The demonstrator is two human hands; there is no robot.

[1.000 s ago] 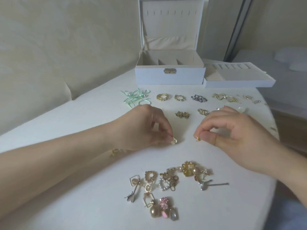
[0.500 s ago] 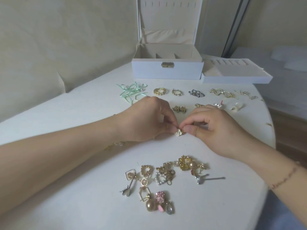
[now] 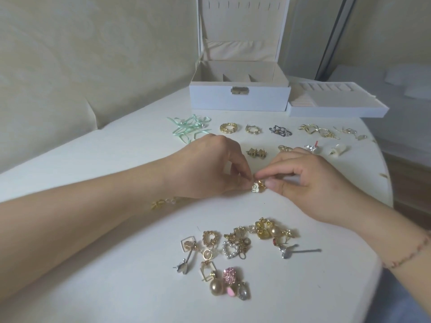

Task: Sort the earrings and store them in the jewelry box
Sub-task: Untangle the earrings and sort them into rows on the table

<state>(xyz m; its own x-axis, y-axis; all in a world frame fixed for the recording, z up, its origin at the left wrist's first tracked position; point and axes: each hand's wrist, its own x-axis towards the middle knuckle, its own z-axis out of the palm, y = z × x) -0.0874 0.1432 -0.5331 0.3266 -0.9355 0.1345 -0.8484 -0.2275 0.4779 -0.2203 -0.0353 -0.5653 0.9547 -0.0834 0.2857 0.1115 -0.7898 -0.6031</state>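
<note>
My left hand (image 3: 210,165) and my right hand (image 3: 305,183) meet fingertip to fingertip at the middle of the white table. The left pinches a small white rose earring (image 3: 255,187); the right pinches a small gold piece (image 3: 261,184) right against it. A heap of unsorted earrings (image 3: 235,250) lies near the front edge. Sorted pairs lie in rows behind the hands: gold hoops (image 3: 228,127), a dark chain pair (image 3: 279,131), gold triangles (image 3: 256,153). The white jewelry box (image 3: 240,99) stands open at the back, its compartments bare.
The box's removed tray (image 3: 338,106) rests to the right of it. Mint green ribbon earrings (image 3: 190,127) lie at the back left. A gold earring (image 3: 161,202) peeks out from under my left forearm. The table's rounded edge (image 3: 387,183) falls off at the right.
The hands, apart a second ago with one small piece each, have come together so that the two pieces touch. The view has moved a little closer to the table.
</note>
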